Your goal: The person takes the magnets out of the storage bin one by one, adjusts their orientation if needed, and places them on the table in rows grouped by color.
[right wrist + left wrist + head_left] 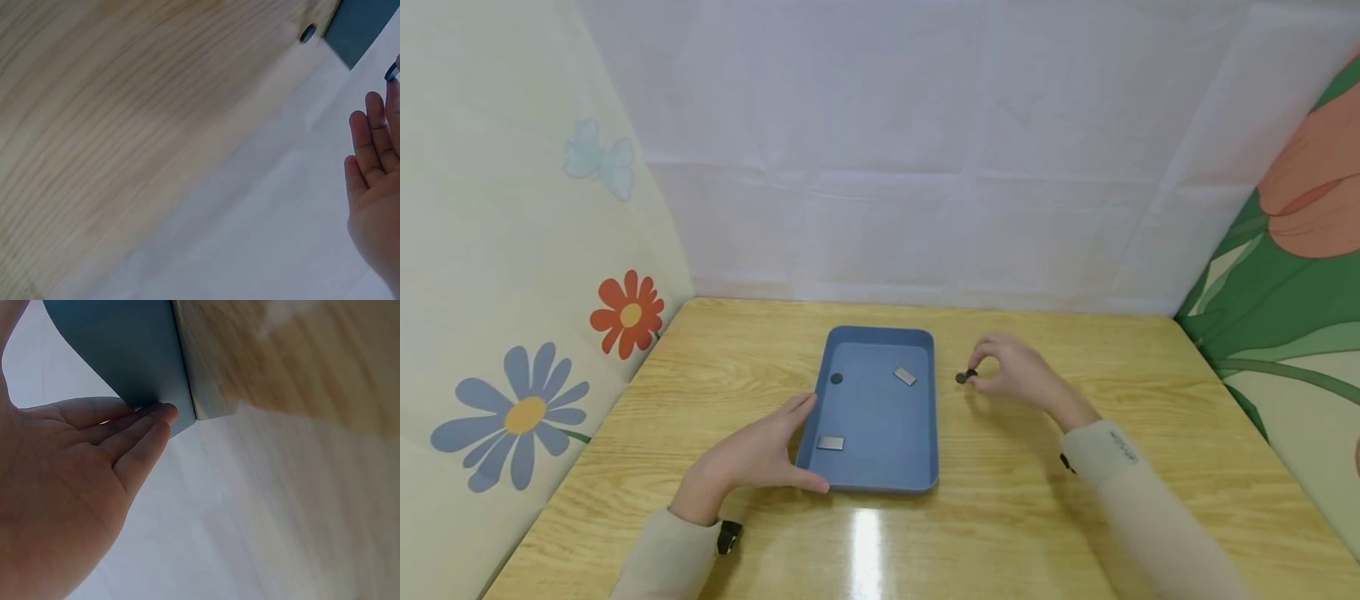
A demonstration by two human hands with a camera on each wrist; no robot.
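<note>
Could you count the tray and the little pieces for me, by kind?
Blue tray: 1
Silver rectangles, both in the tray: 2
Dark discs: 3 (one in the tray, one beside it, one in the right hand)
Total: 6

A disc [837,379] and two slabs [831,443] lie in the tray [883,417], another disc [960,378] right of it.

The beige sleeves [1157,517] have black pieces [729,537] at their ends, the right one bearing dark markings [1124,447].
</note>
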